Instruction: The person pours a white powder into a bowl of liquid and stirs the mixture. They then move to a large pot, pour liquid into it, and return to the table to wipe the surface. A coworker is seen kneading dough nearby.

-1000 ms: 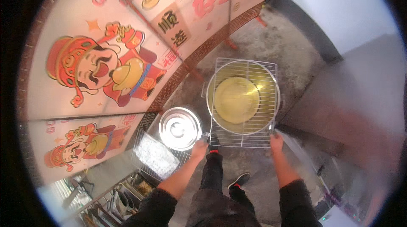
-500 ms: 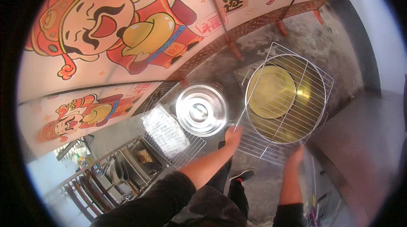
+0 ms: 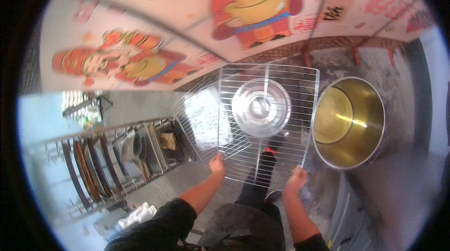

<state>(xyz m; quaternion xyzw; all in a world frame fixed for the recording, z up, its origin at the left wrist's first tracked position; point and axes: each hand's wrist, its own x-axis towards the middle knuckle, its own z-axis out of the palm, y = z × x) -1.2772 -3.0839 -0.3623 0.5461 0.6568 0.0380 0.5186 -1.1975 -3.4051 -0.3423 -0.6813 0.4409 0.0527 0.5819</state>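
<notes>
Gripping a wire rack [image 3: 259, 152] near its close corners, one side pinched in the left hand [image 3: 217, 163], the other in the right hand [image 3: 295, 179]. Stretched out ahead of both, filling the space between them. Seen through the bars, beyond and between the hands, a round shiny lid [image 3: 253, 119]. Ahead and right of the right hand, a big pot [image 3: 370, 115], yellowish inside. Ahead and left of the left hand, a pale, glossy flat pack [image 3: 204, 115], partly behind the bars.
</notes>
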